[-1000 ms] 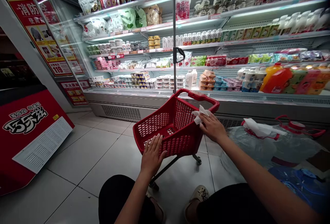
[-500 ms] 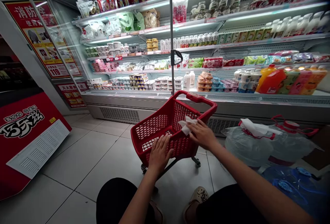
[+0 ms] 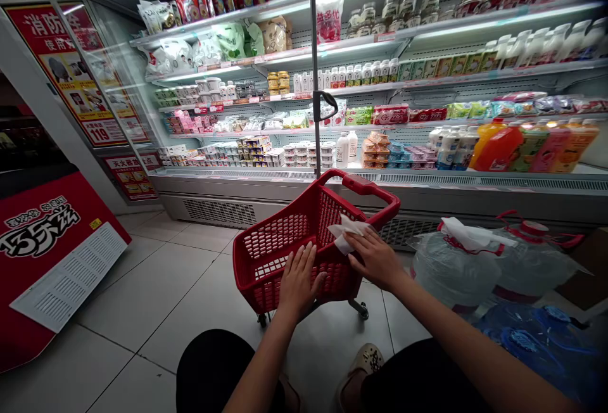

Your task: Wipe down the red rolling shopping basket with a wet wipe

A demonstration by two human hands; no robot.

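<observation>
A small red shopping cart (image 3: 273,235) with lattice sides stands before me on the tiles. My left hand (image 3: 298,280) rests flat against its near side, fingers stretched up to the rim. At the cart's right end, my right hand (image 3: 373,254) presses a white tissue (image 3: 346,232) onto the near rim, below the handle (image 3: 363,185). The tissue sticks out past the fingertips toward the basket. Part of the near rim is hidden under both hands.
An open refrigerated display case (image 3: 285,188) with full shelves runs behind the cart. Large clear water jugs (image 3: 456,267) and blue bottles (image 3: 532,343) stand at the right, with a white tissue (image 3: 475,233) on one jug. A red freezer (image 3: 61,261) is at the left.
The cart's left end has swung slightly left and toward me. My left hand has shifted a little right and up along its side; the right hand stays near the same spot with the tissue.
</observation>
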